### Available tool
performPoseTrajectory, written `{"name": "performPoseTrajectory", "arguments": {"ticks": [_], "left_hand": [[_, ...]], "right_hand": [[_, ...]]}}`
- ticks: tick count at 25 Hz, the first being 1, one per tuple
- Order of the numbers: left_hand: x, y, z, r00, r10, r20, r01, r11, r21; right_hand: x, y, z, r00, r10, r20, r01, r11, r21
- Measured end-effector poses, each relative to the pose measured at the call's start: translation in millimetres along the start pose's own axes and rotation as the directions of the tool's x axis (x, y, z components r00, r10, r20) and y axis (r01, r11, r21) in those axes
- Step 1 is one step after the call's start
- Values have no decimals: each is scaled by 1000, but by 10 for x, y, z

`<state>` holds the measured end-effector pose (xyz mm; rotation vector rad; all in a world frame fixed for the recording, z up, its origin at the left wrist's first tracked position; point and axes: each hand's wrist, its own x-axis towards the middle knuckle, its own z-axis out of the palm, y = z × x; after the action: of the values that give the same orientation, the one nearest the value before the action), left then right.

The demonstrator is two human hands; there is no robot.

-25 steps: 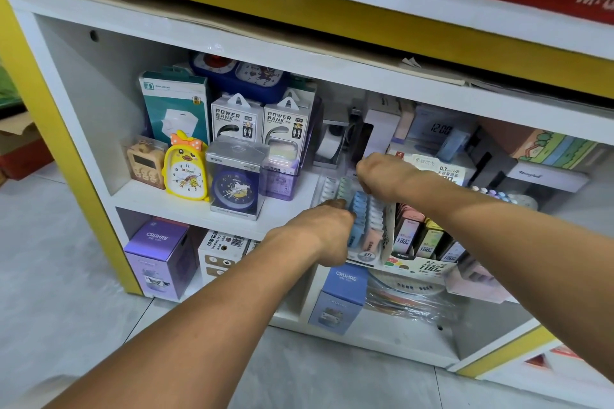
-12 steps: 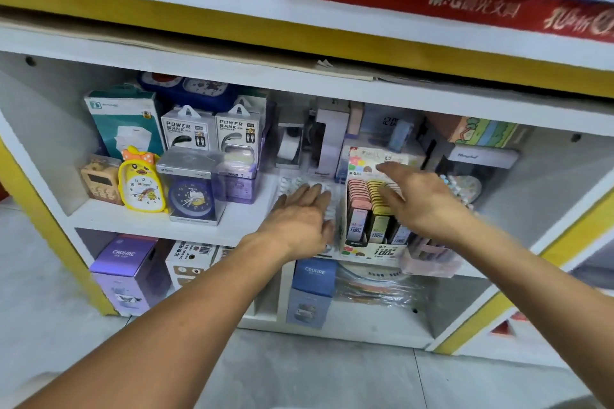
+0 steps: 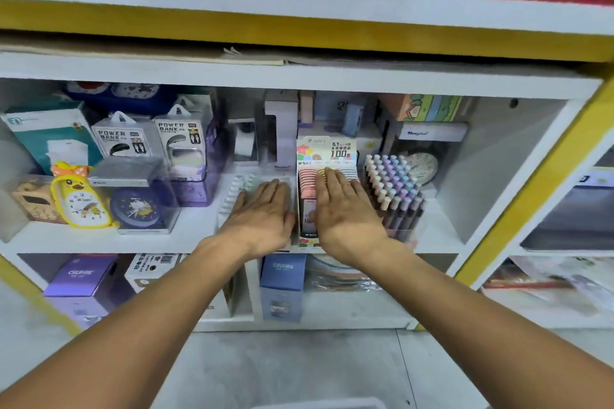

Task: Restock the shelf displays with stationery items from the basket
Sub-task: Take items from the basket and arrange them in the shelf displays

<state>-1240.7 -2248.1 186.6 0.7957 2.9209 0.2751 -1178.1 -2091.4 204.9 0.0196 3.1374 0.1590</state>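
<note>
Both my hands reach into the white shelf (image 3: pixel 186 236). My left hand (image 3: pixel 262 212) lies flat, fingers straight, on a display tray of pale pastel pens (image 3: pixel 237 188). Flat on a display box of pencil-lead cases (image 3: pixel 307 191) with pink and yellow tops rests my right hand (image 3: pixel 342 209), its fingertips near the box's printed back card (image 3: pixel 327 149). To the right of that box stands a rack of pastel-capped pens (image 3: pixel 392 186). Neither hand holds anything. No basket is in view.
Left on the shelf stand a yellow duck alarm clock (image 3: pixel 81 197), a blue clock in a clear box (image 3: pixel 138 206) and two power bank packs (image 3: pixel 149 139). Purple and blue boxes (image 3: pixel 280 285) fill the lower shelf. Grey floor tiles lie below.
Both hands opened from curled to flat and now lie side by side on the two displays. The view shifted right, bringing the pastel-capped pen rack into sight.
</note>
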Motion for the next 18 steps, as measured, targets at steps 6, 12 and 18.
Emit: {"name": "performPoseTrajectory", "arguments": {"ticks": [6, 12, 18], "left_hand": [[30, 468, -161, 924, 188, -334, -223, 972, -69], [201, 747, -11, 939, 279, -203, -268, 960, 78], [305, 741, 100, 956, 251, -154, -231, 963, 136]], "right_hand": [[-207, 427, -462, 918, -37, -395, 146, 958, 249], [-368, 1055, -392, 998, 27, -58, -17, 986, 167], [-208, 988, -162, 998, 23, -63, -14, 990, 143]]}}
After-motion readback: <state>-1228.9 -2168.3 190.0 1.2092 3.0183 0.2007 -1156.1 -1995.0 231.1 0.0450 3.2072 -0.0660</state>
